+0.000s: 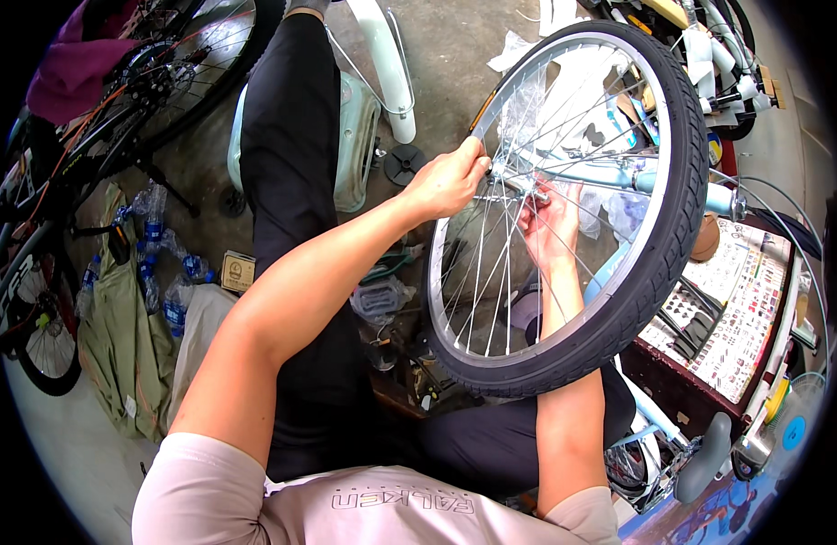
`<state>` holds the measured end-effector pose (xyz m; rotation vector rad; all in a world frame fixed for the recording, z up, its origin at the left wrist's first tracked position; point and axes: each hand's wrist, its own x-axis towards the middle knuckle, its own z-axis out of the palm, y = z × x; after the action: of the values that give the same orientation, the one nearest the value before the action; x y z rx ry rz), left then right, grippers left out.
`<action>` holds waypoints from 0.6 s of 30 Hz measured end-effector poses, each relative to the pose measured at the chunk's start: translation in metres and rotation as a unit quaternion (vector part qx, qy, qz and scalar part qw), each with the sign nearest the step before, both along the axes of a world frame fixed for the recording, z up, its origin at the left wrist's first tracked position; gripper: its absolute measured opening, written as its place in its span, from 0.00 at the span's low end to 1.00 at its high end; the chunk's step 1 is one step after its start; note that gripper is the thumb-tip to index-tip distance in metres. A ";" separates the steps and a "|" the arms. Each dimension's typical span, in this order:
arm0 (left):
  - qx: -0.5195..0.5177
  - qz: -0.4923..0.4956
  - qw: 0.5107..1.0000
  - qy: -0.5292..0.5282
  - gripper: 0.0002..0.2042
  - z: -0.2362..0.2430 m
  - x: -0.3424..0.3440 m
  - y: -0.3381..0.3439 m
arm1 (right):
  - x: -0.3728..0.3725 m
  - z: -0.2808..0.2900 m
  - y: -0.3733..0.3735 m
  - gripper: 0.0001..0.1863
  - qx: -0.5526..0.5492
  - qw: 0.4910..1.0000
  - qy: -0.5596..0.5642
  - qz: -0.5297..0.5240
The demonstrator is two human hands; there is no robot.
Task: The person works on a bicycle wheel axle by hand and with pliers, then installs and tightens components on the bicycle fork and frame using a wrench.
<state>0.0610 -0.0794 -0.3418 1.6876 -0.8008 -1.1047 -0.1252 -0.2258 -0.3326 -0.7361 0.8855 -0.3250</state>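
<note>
A bicycle wheel (691, 136) with a black tyre and silver rim tilts in front of me. Its silver hub (520, 183) sits beside the end of a light-blue frame tube (609, 173). My left hand (445, 184) is closed at the hub's left end, near the rim; what lies inside its fingers is hidden. Seen through the spokes (502, 291), my right hand (554, 225) reaches behind the wheel, its fingers curled against the hub's right end. My right forearm passes behind the lower rim and tyre.
Another bicycle (82, 173) stands at the left, near several plastic bottles (152, 232) and a green cloth (118, 336). A white mudguard (382, 73) and a pale-green stool (353, 145) are ahead. At the right stands a box with a printed sheet (736, 318), with a fan (793, 431) nearer me.
</note>
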 end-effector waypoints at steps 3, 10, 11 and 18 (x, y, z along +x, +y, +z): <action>0.003 -0.009 1.000 -0.012 0.13 0.002 -0.002 -0.003 | -0.005 -0.012 -0.005 0.26 -0.086 0.995 0.045 0.011; 0.002 -0.013 1.000 -0.015 0.14 0.003 0.000 -0.003 | 0.003 0.004 0.009 0.28 -0.060 0.998 -0.008 -0.033; 0.005 -0.016 1.000 -0.015 0.14 0.004 0.000 -0.003 | 0.002 -0.001 0.006 0.28 -0.061 0.998 -0.007 -0.034; 0.005 -0.024 1.000 -0.018 0.14 0.001 -0.002 0.000 | -0.002 -0.012 0.003 0.20 -0.072 0.997 -0.014 -0.033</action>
<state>0.0587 -0.0798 -0.3409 1.7090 -0.8647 -1.1154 -0.1276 -0.2230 -0.3441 -0.8344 0.8670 -0.4608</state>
